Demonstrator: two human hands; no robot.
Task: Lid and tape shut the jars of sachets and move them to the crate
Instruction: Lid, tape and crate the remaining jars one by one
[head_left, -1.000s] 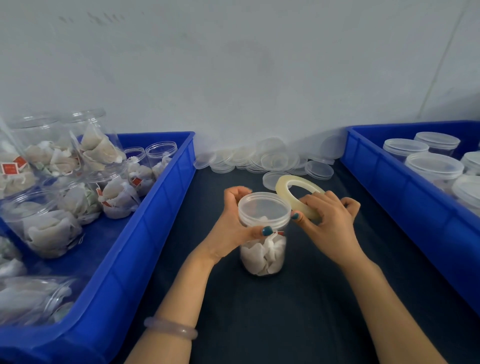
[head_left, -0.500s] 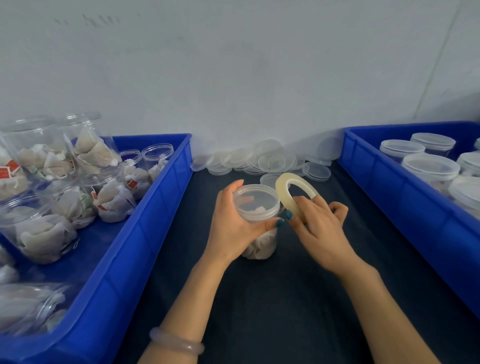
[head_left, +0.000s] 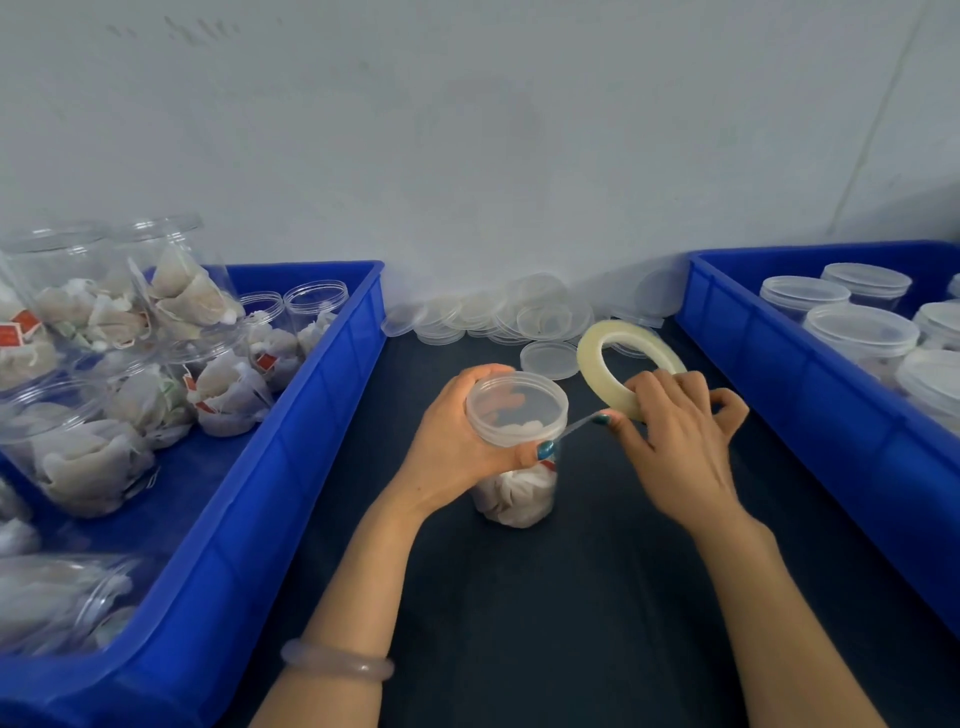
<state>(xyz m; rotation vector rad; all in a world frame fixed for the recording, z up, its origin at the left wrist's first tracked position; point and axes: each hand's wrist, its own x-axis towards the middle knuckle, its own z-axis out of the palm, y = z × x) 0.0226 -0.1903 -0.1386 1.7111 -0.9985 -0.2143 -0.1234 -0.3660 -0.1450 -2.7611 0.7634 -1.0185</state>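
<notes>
Jar (head_left: 519, 493) stands upright, lid (head_left: 517, 410) up; tape (head_left: 597, 382) runs rightward.

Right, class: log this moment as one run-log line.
step: taping lid | left hand: grips lidded sachet jar | right hand: holds tape roll | tape strip: stretched to jar

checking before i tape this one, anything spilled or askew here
Nothing spilled or damaged. Jars in the left crate are piled, some tipped on their sides, and spare lids sit in a loose heap at the back.
</notes>
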